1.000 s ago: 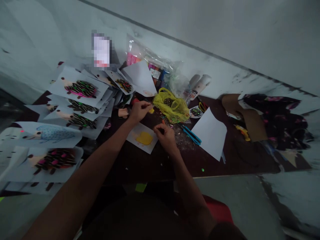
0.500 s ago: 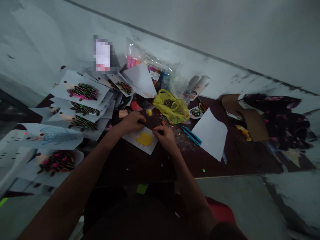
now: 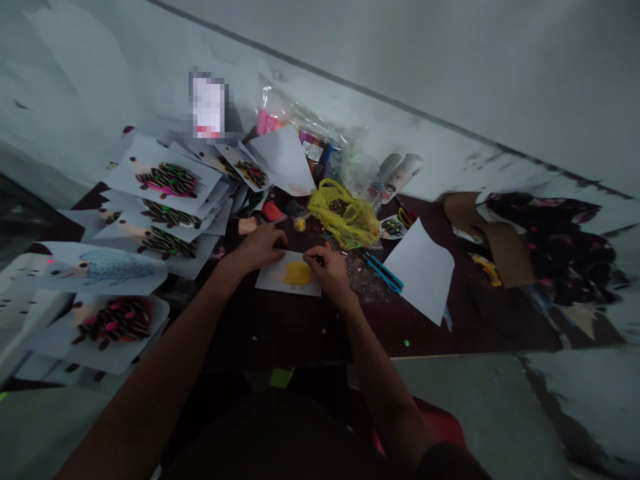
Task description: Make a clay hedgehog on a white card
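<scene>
While the left hand (image 3: pixel 261 248) lies curled over the upper left edge of a small white card (image 3: pixel 273 283), near the middle of the frame, the right hand (image 3: pixel 330 270) meets the card's upper right side with thumb and forefinger brought close together. Whether either hand grips the card or pinches anything small, I cannot tell. The card lies flat on the dark, smooth table (image 3: pixel 300 333), and a rounded yellow patch (image 3: pixel 299 273) with a matte look fills its right half; fainter, pale marks sit to the left of it.

Just above the hands are a soft-looking red lump (image 3: pixel 271 211), a blocky pinkish piece (image 3: pixel 247 226) and a small tub (image 3: pixel 300 225) with yellow in it. Right of these slumps a crinkled, thin yellow bag (image 3: pixel 364 225), its mouth open on dark, striped slivers (image 3: pixel 340 205). Below the bag a slim blue tool (image 3: pixel 384 272) slants beside a blank paper sheet (image 3: pixel 423 277), one corner pointing up.

On the left of the frame, hedgehog pictures (image 3: pixel 167 179) overlap in layers, their backs bristling with dark slivers and rounded pink or green dots. Glossy clear plastic (image 3: pixel 280 100) rises at upper centre; bent brown cardboard (image 3: pixel 513 257) and rumpled floral cloth (image 3: pixel 575 247) lie at right.
</scene>
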The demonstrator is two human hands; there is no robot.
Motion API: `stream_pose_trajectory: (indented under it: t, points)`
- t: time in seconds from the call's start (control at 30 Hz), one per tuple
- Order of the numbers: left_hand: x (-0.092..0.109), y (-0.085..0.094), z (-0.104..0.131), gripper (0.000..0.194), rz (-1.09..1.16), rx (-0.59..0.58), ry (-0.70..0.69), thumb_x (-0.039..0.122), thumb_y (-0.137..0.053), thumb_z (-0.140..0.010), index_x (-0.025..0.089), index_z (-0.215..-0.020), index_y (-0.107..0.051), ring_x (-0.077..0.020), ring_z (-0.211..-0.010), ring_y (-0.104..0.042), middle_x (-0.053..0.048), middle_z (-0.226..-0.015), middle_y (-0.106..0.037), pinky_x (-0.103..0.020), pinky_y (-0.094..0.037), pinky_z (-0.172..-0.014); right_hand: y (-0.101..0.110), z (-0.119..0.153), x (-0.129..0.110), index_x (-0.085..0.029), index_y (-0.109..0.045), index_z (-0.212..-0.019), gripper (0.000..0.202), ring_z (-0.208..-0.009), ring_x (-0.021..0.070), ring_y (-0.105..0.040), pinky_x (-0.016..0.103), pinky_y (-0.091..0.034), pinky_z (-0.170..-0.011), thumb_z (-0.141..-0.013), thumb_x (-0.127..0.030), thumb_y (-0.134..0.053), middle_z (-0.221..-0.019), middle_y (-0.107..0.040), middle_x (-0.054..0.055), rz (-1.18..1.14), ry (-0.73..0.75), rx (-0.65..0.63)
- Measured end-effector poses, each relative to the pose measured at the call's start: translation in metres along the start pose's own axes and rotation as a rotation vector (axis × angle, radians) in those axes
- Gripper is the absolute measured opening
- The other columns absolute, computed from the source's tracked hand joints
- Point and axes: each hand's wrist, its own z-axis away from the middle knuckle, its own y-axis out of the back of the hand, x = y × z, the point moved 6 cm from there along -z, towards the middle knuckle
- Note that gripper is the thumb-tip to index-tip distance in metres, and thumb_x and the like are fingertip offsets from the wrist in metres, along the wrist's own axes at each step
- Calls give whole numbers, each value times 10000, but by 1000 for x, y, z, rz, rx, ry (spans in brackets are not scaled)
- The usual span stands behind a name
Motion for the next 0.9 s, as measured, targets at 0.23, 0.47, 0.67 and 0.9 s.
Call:
stream_pose_trajectory:
  t: [0.23,0.47,0.67,0.9]
  points:
    - [6,-8,-7,149,23,-23,6,193,-666,-683,234,-786,-766,-283,-872,-631,-74,-851,-697,-421,-508,-834,-9,-3,-7,-272,-762,-940,139,-823,158,-686,512,-263,-1231,-894,-168,-682,-916,-771,-30,99,35,-54]
    - [13,-7,2,147,46,34,-43,231,-667,-756,257,-804,-804,-264,-900,-619,-61,-856,-703,-440,-488,-927,-13,-5,-14,-254,-773,-913,106,-950,195,-632,445,-358,-1130,-947,-228,-676,-974,-703,33,278,107,-75]
    - [15,-12,2,218,57,22,-30,169,-643,-747,277,-811,-822,-284,-951,-604,-64,-902,-700,-476,-443,-956,-20,1,-19,-249,-802,-901,179,-957,205,-608,482,-319,-1171,-976,-236,-640,-953,-674,51,407,175,-92]
    - [18,-13,3,274,-7,-3,-14,150,-625,-760,269,-882,-840,-294,-991,-587,-81,-958,-705,-479,-413,-948,-7,22,-20,-304,-781,-1163,330,-1008,217,-583,507,-315,-1225,-960,-152,-570,-1096,-632,73,430,224,-59]
